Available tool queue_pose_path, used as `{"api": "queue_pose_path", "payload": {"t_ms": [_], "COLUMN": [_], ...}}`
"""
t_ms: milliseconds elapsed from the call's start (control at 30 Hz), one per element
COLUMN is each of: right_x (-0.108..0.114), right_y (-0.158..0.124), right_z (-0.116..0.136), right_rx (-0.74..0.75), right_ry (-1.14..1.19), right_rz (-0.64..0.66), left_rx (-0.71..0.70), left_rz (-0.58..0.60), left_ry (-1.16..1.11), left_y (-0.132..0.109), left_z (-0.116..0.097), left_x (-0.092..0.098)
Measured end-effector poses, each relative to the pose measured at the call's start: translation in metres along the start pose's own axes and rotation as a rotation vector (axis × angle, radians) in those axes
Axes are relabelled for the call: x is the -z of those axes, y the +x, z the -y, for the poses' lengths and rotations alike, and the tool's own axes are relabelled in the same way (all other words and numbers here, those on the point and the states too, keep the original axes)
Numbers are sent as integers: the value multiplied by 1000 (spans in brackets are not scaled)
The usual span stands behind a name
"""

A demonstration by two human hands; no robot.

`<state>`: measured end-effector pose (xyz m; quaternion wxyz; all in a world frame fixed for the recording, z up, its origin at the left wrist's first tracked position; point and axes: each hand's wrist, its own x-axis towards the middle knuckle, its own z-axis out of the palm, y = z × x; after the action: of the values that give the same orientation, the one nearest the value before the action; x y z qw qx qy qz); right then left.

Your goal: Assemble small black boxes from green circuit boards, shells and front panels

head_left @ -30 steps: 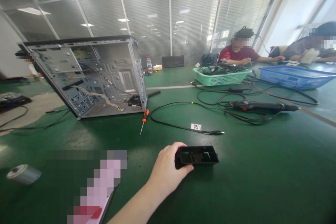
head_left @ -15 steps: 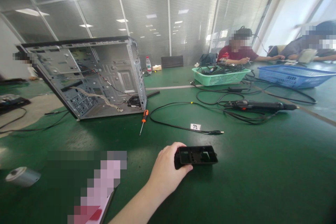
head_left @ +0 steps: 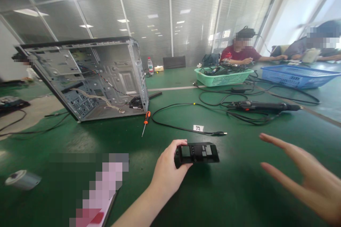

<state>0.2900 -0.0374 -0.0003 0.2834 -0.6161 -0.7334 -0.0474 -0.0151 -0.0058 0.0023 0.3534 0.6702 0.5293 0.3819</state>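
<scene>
A black plastic housing (head_left: 199,163) with rectangular openings is gripped at its left end by my left hand (head_left: 169,166), thumb below and fingers above. At the right, my right hand (head_left: 301,170) is spread with nothing in it, apart from the housing. Behind them lies a black cable (head_left: 181,127) with a white number tag (head_left: 198,128). An orange and black screwdriver (head_left: 146,120) lies beside the open metal computer case (head_left: 112,74).
A black power screwdriver (head_left: 266,107) lies at the right, before a green basket (head_left: 223,79) of cables and a blue basket (head_left: 298,78). A metal cylinder (head_left: 23,179) is at the left. Two people (head_left: 237,55) sit at the far right; another person is partly visible far left.
My right hand has come into view from the right, fingers spread. My left hand has tilted the black housing, so more of its inside and openings show.
</scene>
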Motion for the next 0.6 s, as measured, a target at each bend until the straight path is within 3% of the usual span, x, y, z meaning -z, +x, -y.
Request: {"api": "queue_pose_path", "payload": {"t_ms": [133, 233, 467, 600], "right_x": [-25, -37, -54, -53], "right_y": [22, 30, 27, 27], "right_z": [70, 100, 86, 81], "right_rx": [291, 310, 253, 198], "right_ry": [74, 147, 308, 350], "right_rz": [99, 116, 103, 137], "left_rx": [-62, -107, -197, -122], "left_rz": [-30, -64, -37, -25], "left_ry": [-22, -41, 2, -1], "left_y": [1, 1, -3, -3], "left_z": [3, 3, 0, -3], "left_x": [0, 0, 0, 2]}}
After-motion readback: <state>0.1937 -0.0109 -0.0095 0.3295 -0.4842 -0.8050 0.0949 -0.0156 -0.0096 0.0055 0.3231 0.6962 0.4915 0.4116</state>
